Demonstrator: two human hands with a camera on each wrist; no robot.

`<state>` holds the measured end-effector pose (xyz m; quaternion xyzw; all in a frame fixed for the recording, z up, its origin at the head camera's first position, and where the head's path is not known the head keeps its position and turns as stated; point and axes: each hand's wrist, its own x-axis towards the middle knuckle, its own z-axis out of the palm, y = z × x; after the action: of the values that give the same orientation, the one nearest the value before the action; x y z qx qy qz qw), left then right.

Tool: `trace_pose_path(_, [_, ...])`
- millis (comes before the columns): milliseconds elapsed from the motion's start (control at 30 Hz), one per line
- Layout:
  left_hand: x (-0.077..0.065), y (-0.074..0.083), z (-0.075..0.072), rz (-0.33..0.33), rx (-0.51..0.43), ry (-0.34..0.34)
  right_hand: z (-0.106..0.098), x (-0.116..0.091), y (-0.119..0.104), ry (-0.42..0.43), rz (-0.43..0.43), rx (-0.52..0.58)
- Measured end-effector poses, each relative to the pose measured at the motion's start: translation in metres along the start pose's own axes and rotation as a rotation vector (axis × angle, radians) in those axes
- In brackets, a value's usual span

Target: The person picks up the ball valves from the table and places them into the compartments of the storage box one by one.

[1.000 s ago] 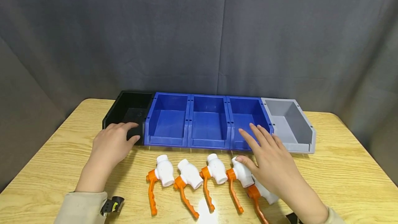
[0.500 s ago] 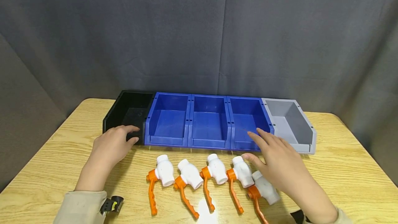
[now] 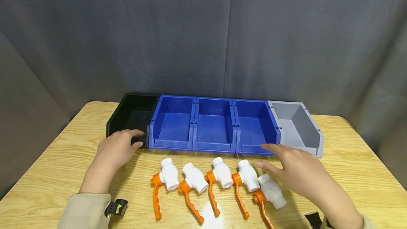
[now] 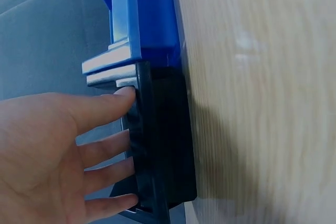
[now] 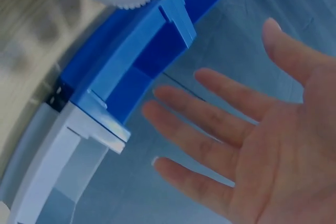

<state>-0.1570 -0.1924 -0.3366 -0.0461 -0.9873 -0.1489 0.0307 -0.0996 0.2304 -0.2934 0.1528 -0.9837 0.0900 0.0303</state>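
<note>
My left hand (image 3: pixel 117 150) is at the front of the black bin (image 3: pixel 137 116), its fingers loosely extended. In the left wrist view the thumb and fingertips lie along the black bin's front lip (image 4: pixel 144 145); whether they press on it I cannot tell. My right hand (image 3: pixel 297 167), fingers spread and holding nothing, hovers beside the rightmost ball valve (image 3: pixel 272 191). That valve has a greyish-white body and an orange lever handle. Several more white ball valves with orange handles lie in a row to its left, among them one valve (image 3: pixel 248 176) and another (image 3: pixel 169 174).
Three blue bins, the left one (image 3: pixel 173 144), the middle one (image 3: pixel 213 146) and the right one (image 3: pixel 257 148), join the black bin in a row. A grey bin (image 3: pixel 313 130) ends it at the right. A dark grey curtain (image 3: pixel 203 38) hangs behind the wooden table (image 3: pixel 57 172).
My right hand has drawn back from over the right blue bin, toward me and to the right, uncovering the rightmost ball valve. The left hand has barely moved. The valves lie as before.
</note>
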Motion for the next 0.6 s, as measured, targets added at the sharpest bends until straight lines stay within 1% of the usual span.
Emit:
trace_pose_path(100, [0.002, -0.003, -0.001, 0.014, -0.011, -0.012, -0.002, -0.003, 0.003, -0.025, 0.005, -0.004])
trace_pose_path(267, [0.006, -0.009, 0.001, 0.017, -0.032, -0.047, -0.003, -0.006, 0.01, -0.103, 0.008, -0.013])
trace_pose_path(367, [0.008, -0.012, 0.001, 0.012, -0.042, -0.062, -0.003, -0.009, 0.012, -0.118, 0.003, -0.023])
trace_pose_path(467, [0.011, -0.014, 0.001, 0.015, -0.046, -0.066, -0.003, -0.011, 0.013, -0.129, 0.002, -0.031])
trace_pose_path(600, [0.012, -0.016, 0.001, 0.03, -0.047, -0.059, -0.001, -0.009, 0.012, -0.196, 0.031, -0.028])
